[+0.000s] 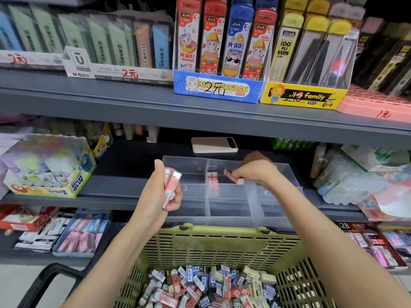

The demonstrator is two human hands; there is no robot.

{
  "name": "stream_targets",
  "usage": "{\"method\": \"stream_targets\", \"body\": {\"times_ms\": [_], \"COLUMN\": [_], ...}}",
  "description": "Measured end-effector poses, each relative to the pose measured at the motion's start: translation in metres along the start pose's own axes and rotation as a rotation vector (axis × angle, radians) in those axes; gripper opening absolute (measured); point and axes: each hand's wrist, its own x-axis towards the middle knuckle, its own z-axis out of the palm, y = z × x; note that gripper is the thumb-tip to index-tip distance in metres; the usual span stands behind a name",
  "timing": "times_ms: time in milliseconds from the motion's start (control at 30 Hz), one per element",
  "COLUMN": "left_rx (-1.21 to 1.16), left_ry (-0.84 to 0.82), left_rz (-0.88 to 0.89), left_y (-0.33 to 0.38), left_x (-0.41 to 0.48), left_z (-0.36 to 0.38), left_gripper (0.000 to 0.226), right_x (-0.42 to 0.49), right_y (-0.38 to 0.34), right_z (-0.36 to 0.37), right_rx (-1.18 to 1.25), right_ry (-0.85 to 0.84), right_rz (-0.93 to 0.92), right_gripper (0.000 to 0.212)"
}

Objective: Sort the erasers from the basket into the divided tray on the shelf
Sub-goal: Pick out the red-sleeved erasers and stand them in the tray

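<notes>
At the shelf's point(111, 190) front edge, the right grip point(253, 172) pinches one red eraser point(233, 177) over the divided tray's point(229, 210) back middle compartment, beside two standing reds point(212, 177), seemingly matching colour, while the left grip point(160, 192) clasps spares point(171, 188) ready by the tray's left edge, above the basket point(222, 243).

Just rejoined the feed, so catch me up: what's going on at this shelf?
A person is moving erasers from the olive-green slotted plastic basket into the clear plastic divided tray on the grey shelf. The left hand grips a few red-sleeved erasers in front of the tray. The right hand pinches one red-sleeved eraser over the tray's back row, near two red erasers standing in the back middle compartment. The basket holds a heap of red, blue and white erasers.
</notes>
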Motion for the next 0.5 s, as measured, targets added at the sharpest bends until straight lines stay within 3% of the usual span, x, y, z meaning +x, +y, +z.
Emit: {"method": "stream_targets", "body": {"times_ms": [167, 300, 500], "left_rx": [-0.149, -0.244, -0.182], "left_ry": [0.003, -0.004, 0.011], "left_rz": [0.054, 0.054, 0.068], "left_y": [0.006, 0.007, 0.004], "left_x": [-0.004, -0.004, -0.005], "left_z": [-0.005, -0.009, -0.009], "left_gripper": [0.014, 0.022, 0.02], "right_x": [0.02, 0.025, 0.031], "right_y": [-0.013, -0.016, -0.013], "right_z": [0.021, 0.035, 0.043], "right_rx": [-0.053, -0.062, -0.111], "right_ry": [-0.056, -0.036, -0.037], "right_rz": [0.019, 0.037, -0.038], "right_gripper": [0.023, 0.019, 0.007]}}
